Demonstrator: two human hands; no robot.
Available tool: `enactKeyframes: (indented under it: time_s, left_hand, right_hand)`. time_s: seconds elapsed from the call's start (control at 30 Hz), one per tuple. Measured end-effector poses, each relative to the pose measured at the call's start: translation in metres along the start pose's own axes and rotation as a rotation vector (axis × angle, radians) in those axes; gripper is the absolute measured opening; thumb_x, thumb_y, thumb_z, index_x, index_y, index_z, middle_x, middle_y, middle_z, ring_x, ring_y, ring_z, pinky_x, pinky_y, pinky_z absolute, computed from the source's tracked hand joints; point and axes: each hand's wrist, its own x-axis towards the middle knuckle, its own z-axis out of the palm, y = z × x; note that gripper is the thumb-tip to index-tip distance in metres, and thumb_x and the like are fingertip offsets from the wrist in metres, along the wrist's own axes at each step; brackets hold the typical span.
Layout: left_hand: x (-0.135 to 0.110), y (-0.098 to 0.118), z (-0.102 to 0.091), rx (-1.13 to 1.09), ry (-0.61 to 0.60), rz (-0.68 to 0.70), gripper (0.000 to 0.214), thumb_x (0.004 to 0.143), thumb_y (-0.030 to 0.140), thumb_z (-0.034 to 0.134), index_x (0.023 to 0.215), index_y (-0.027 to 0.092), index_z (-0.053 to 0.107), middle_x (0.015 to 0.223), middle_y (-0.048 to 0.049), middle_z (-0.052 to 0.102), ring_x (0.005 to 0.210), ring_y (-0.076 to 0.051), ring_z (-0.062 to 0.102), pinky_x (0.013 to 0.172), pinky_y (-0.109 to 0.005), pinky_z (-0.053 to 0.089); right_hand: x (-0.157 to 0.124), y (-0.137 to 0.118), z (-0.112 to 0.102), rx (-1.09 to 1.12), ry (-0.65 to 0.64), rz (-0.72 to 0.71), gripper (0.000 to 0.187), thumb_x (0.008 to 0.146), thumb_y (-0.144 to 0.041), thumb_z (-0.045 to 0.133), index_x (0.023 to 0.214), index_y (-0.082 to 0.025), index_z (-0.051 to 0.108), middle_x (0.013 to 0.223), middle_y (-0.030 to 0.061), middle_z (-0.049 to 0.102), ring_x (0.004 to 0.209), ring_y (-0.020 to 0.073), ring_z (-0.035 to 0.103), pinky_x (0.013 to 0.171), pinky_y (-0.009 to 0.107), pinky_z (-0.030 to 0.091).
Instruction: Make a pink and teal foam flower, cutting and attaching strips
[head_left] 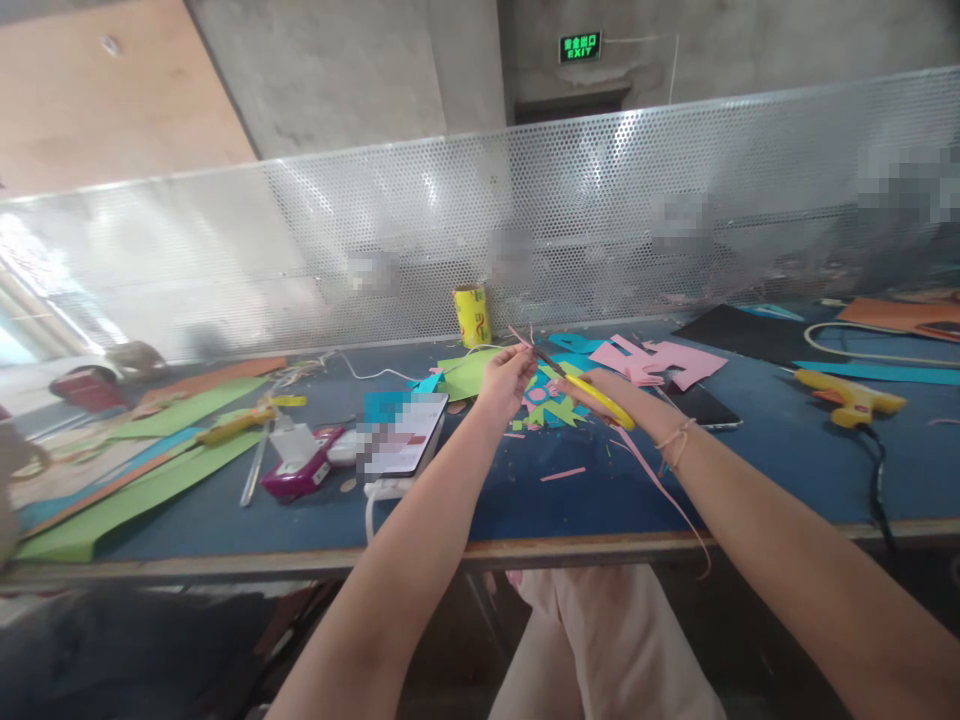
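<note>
Closed in a pinch, my left hand (pixel 511 378) holds a thin pink paper strip (pixel 517 335) whose ends stick up past the fingertips. My right hand (pixel 592 388) grips the yellow handles of a pair of scissors (pixel 609 402), with the blades pointing left towards the strip by my left fingers. Whether the blades touch the strip I cannot tell. Below the hands lie green, blue and pink paper scraps (pixel 559 410). A long pink strip (pixel 664 480) hangs from near my right hand over the table edge. Cut pink paper (pixel 667 360) lies just beyond my right hand.
A propped phone (pixel 405 440) stands left of my forearms, near a magenta box (pixel 300 475). A yellow glue gun (pixel 851 398) with a black cord lies right, another (pixel 236 425) left. A yellow can-like roll (pixel 472 315) stands by the perforated metal screen (pixel 405 220).
</note>
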Motion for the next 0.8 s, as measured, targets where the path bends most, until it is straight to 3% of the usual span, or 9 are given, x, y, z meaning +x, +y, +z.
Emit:
enactKeyframes:
  time_s: [0.27, 0.53, 0.8]
  left_hand:
    - [-0.0013, 0.0012, 0.0002, -0.006, 0.001, -0.004, 0.007, 0.067, 0.007, 0.061, 0.065, 0.012, 0.056, 0.056, 0.0025, 0.055, 0.052, -0.003, 0.052, 0.061, -0.016, 0.043]
    - [-0.0012, 0.0013, 0.0007, -0.005, 0.001, -0.005, 0.008, 0.067, 0.007, 0.061, 0.065, 0.012, 0.056, 0.058, 0.0018, 0.056, 0.054, -0.003, 0.052, 0.064, -0.017, 0.043]
    - [-0.0005, 0.0002, -0.0021, -0.011, -0.041, 0.018, 0.006, 0.068, 0.008, 0.060, 0.065, 0.012, 0.057, 0.060, 0.0020, 0.057, 0.055, -0.003, 0.052, 0.064, -0.017, 0.043]
  right_hand:
    - [0.0032, 0.0029, 0.0008, -0.009, 0.058, -0.031, 0.050, 0.073, -0.062, 0.042, 0.061, -0.016, 0.059, 0.037, -0.0009, 0.043, 0.028, 0.0103, 0.040, 0.033, 0.024, 0.031]
    - [0.0019, 0.0055, 0.0008, -0.042, 0.068, -0.184, 0.052, 0.078, -0.060, 0.034, 0.060, -0.017, 0.057, 0.039, -0.0013, 0.042, 0.037, 0.0096, 0.042, 0.040, 0.022, 0.033]
    - [0.0025, 0.0053, 0.0006, -0.096, 0.100, -0.124, 0.053, 0.077, -0.061, 0.036, 0.060, -0.016, 0.060, 0.039, -0.0007, 0.042, 0.033, 0.0091, 0.040, 0.037, 0.022, 0.031]
